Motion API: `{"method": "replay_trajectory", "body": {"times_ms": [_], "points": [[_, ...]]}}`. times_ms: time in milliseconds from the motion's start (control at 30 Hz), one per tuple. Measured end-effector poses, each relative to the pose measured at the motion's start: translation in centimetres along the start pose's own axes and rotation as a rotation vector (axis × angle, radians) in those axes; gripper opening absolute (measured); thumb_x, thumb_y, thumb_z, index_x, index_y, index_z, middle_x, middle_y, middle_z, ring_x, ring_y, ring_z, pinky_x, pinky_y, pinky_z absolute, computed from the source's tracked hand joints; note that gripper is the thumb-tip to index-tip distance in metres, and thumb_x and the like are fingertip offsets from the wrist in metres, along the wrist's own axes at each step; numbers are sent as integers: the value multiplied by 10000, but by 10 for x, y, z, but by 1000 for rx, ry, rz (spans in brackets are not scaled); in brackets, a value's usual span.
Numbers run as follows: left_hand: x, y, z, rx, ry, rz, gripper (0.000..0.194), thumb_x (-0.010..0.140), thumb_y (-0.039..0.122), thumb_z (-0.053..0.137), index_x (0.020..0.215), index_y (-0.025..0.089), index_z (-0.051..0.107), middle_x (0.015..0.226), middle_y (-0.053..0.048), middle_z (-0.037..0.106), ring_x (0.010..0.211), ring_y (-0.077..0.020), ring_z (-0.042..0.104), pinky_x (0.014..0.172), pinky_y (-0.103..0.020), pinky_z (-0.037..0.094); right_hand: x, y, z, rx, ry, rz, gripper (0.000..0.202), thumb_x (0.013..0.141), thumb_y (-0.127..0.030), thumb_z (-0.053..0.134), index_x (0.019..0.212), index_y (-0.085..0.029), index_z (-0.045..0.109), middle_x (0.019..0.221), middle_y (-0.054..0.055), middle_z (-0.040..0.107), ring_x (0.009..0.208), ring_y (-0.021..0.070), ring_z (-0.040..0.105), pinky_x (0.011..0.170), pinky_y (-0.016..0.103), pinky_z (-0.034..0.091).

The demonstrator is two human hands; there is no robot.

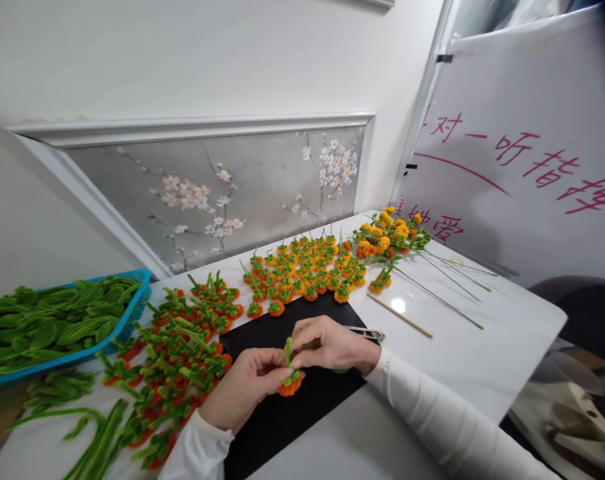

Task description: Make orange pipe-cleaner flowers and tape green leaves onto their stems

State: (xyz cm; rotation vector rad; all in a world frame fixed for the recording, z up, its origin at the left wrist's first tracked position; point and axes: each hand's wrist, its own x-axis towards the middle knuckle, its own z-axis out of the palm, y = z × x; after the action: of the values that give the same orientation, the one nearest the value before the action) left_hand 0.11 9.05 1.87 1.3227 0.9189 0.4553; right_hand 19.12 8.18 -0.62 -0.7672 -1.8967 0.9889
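A small orange pipe-cleaner pumpkin (pixel 289 385) with a green top and an upright green stem (pixel 288 352) is held above the black mat (pixel 262 433). My left hand (pixel 249 383) pinches it from the left between thumb and fingers. My right hand (pixel 327 343) is closed at the green stem, thumb and forefinger together. A metal tool (pixel 367 332) shows behind the right wrist; whether it lies on the mat or rests in the palm I cannot tell. Close to the left hand stand many orange pumpkins with green tops (pixel 182 360).
A blue basket (pixel 145 287) of green pipe-cleaner pieces stands at the left, with loose green strips (pixel 99 440) before it. Yellow-orange pumpkins (pixel 307 267) fill the back. Long-stemmed yellow flowers (pixel 392 233) and a wooden stick (pixel 401 316) lie right on the white table (pixel 462 353).
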Motion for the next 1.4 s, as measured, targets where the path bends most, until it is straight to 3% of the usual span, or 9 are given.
{"method": "replay_trajectory", "body": {"times_ms": [167,333,433,567,700,900,1100,1200,1400], "points": [[-3,-2,0,-196,-67,-139,200,672,276,769,756,105,708,695,-52,665,662,-137,625,664,-234,479,-1,-2,4,125,-7,13,151,827,-261,610,759,-130,643,817,14,525,586,70,535,571,187,449],[-4,-3,-3,-296,-58,-73,246,767,392,666,835,157,651,819,-44,637,754,-166,654,640,-236,503,0,-5,9,-222,90,-41,95,840,-131,526,752,-163,538,804,16,525,730,117,526,658,215,425],[0,-1,2,-231,48,60,246,723,327,709,910,221,588,952,-20,590,874,-183,609,723,-303,525,0,-5,11,-406,182,2,98,836,-106,482,771,-180,487,792,10,503,736,129,511,649,225,396],[7,1,13,47,228,229,329,606,102,755,833,218,548,852,35,543,837,-139,564,714,-224,492,-1,-5,14,-508,222,43,106,823,-121,485,761,-192,437,782,3,480,731,138,502,617,227,367],[4,3,15,126,153,177,118,749,235,666,804,176,580,771,16,571,735,-134,581,685,-236,492,-2,-5,14,-511,207,42,118,826,-118,487,762,-196,425,784,-4,475,710,127,496,610,218,361],[-1,7,9,-44,98,51,116,811,279,584,845,170,604,852,6,590,742,-166,662,700,-271,526,-2,-5,13,-486,200,30,94,861,-140,484,792,-196,453,821,-1,496,738,119,514,631,206,375],[2,8,13,164,177,166,153,782,314,614,785,161,599,791,6,574,624,-135,601,594,-256,507,-3,-6,15,-537,194,21,95,822,-109,504,783,-188,469,783,-4,495,688,117,500,599,207,368],[3,6,10,230,129,180,189,757,290,641,653,161,550,685,24,533,567,-115,535,526,-231,451,-2,-6,13,-529,128,-4,68,848,-128,505,809,-183,496,820,3,524,714,112,523,624,197,389],[4,2,-2,290,48,223,221,728,217,655,561,159,523,709,6,560,671,-133,502,616,-244,396,-5,-7,7,-518,48,-41,55,893,-178,502,872,-193,549,905,9,578,791,114,563,692,188,417]]}}
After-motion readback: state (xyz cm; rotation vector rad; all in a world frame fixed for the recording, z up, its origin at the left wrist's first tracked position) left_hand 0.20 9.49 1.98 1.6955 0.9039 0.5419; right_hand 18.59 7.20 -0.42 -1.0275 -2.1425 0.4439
